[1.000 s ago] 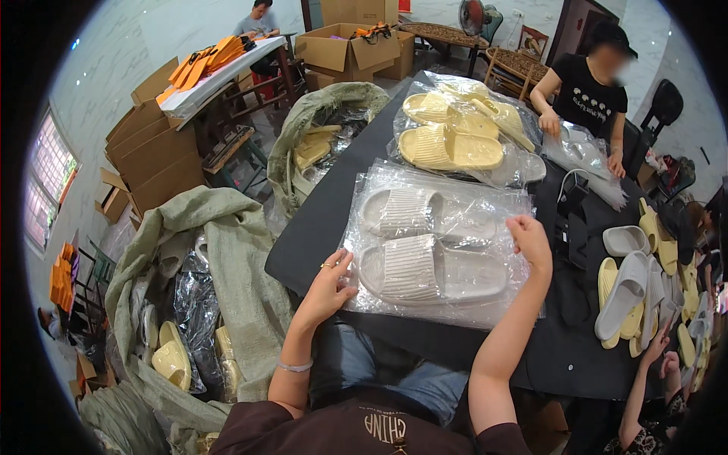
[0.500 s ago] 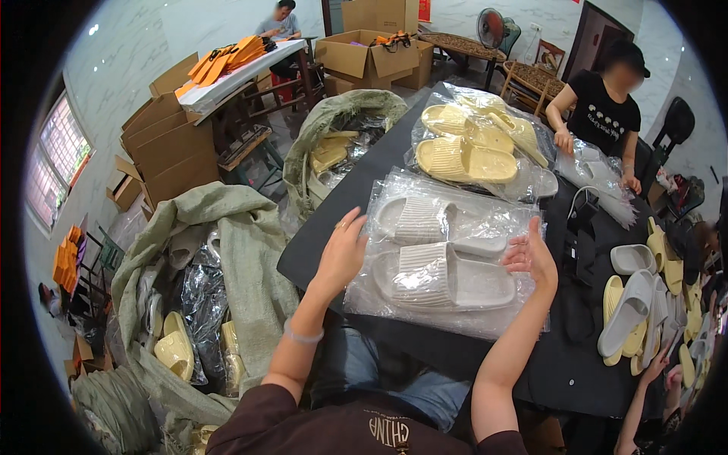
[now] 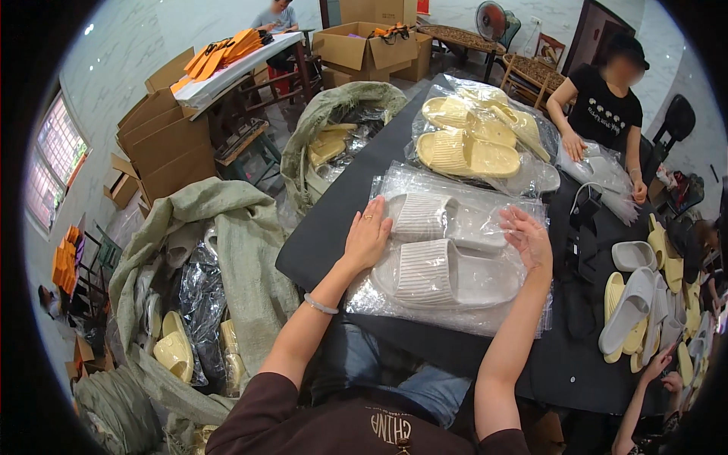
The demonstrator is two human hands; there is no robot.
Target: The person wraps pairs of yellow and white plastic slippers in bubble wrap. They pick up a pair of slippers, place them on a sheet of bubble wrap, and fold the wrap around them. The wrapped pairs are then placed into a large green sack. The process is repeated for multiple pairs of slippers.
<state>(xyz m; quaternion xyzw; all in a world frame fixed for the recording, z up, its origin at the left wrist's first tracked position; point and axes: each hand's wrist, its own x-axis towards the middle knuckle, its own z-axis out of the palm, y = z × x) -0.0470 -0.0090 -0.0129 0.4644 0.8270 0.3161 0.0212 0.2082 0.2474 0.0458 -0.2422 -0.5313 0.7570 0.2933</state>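
A pair of light grey ribbed slippers (image 3: pixel 425 274) lies in a clear plastic bag (image 3: pixel 485 318) before me, on what looks like a stack of flat clear bags. My left hand (image 3: pixel 369 236) rests flat on the bag's left end, beside the slippers' toes, its fingers stretched out. At the right end, by the heels, my right hand (image 3: pixel 527 239) is raised a little with fingers loosely bent and apart; it grips nothing I can see. Just beyond lie bagged yellow slippers (image 3: pixel 470 152) in a pile.
Left of the black table (image 3: pixel 326 235) stands a green woven sack (image 3: pixel 250 258) of bagged slippers, with another sack (image 3: pixel 345 98) behind it. Loose slippers (image 3: pixel 629 311) lie at the right, near another person's hands. A co-worker (image 3: pixel 603 106) handles a bag across the table.
My left hand has come down and right onto the bag's left end. My right hand has shifted slightly left and its fingers have curled. The co-worker's hands have moved on their bag.
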